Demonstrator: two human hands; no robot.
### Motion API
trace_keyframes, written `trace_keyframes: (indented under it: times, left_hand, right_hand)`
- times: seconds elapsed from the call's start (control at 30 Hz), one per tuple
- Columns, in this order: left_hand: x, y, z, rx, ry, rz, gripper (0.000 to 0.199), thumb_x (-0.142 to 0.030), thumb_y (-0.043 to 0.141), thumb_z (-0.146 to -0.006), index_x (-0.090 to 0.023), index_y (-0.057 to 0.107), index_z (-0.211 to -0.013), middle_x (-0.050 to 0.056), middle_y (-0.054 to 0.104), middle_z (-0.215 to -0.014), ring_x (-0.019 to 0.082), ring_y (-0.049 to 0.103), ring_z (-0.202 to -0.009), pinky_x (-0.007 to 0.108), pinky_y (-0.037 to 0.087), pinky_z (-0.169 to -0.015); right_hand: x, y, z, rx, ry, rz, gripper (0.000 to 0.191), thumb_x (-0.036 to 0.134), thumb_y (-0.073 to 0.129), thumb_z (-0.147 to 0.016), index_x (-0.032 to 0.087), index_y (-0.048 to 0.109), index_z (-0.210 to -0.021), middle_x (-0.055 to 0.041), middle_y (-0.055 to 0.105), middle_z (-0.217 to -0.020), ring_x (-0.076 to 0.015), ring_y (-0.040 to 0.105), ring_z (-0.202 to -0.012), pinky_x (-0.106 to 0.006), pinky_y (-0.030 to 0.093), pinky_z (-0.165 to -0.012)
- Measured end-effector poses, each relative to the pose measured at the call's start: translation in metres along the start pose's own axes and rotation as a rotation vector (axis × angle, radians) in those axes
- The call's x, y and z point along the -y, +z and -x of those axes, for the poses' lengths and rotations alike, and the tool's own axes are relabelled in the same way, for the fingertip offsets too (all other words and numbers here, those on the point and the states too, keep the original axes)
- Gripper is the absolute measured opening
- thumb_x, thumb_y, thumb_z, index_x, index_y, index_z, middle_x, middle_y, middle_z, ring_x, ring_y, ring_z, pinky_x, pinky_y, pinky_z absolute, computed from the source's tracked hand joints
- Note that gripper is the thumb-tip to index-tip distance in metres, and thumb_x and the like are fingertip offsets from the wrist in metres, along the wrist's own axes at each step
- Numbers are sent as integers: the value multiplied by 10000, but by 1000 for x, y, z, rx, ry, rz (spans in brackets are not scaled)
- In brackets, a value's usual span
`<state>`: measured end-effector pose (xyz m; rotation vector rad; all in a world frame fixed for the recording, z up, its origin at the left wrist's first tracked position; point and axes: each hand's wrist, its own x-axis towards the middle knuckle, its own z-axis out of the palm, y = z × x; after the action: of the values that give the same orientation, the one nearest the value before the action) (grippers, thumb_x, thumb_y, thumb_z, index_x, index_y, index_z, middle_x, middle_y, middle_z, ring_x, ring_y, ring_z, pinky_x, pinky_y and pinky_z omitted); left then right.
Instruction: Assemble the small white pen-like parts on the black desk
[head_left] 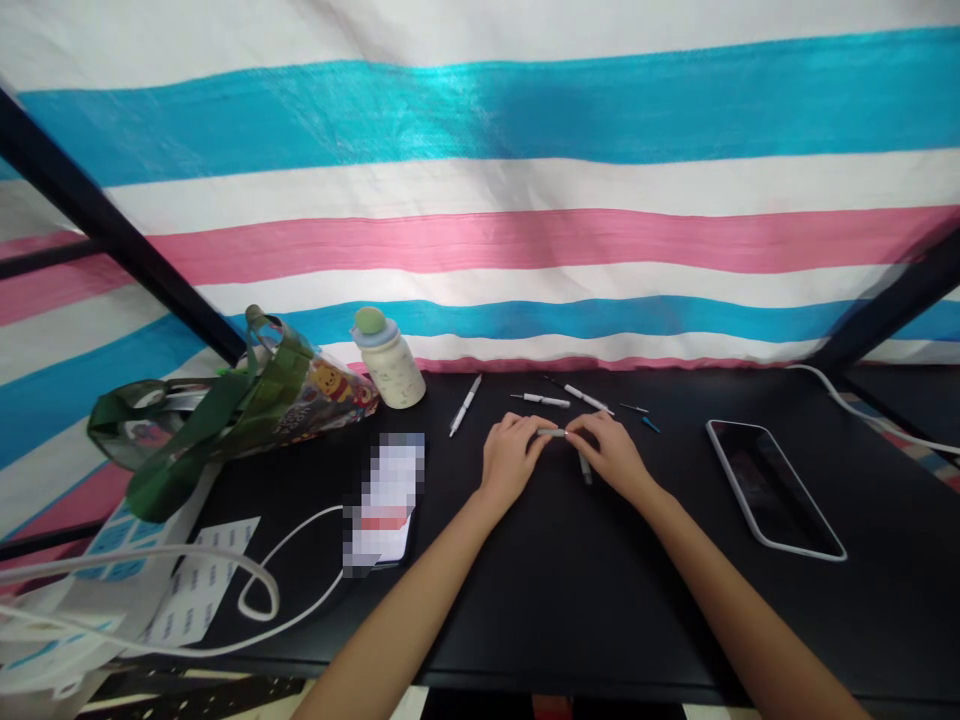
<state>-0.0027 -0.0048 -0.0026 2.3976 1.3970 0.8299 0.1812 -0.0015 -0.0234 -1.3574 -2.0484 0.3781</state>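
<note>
The left forearm (pixel 397 620) and right forearm (pixel 750 610) are bare, slim and smooth, with no sleeve, watch or band showing on either wrist. They taper into the left hand (pixel 510 460) and right hand (pixel 611 455), both ungloved, with slender fingers (pixel 521 428).

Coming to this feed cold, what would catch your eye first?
The blue, white and pink striped tarpaulin fills the back of the view. On the left of the black table sit a green-handled printed bag and a green-capped bottle. At centre, the left hand and right hand hold a small grey pen-like piece.
</note>
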Motion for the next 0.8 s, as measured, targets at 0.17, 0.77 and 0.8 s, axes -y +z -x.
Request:
trace_keyframes:
  times: [0.17,0.77,0.8]
  left_hand:
    - [2,3,0,28,-35,-6,170,-335,465,-887,-298,595,-991,-58,660,-865,156,496,-879,296,357,-780]
    - [8,2,-2,-64,-93,150,176,-312,488,-871,-281,626,-978,-41,643,-970,153,501,-894,276,403,-802]
    - [7,2,-2,-68,-88,144,177,-310,495,-868,-277,633,-974,-32,641,-965,159,498,-900,283,401,-812]
  right_hand:
    - [-2,0,0,-33,9,7,111,303,510,-819,222,583,-840,-36,654,-814,-202,554,-814,-363,395,-777]
    - [-4,-3,0,-125,24,-26,129,332,528,-811,230,599,-847,-40,654,-767,-224,558,-808,-364,420,-728]
    - [-4,-3,0,-122,21,-27,129,332,531,-809,231,601,-849,-39,654,-769,-222,559,-807,-364,421,-729]
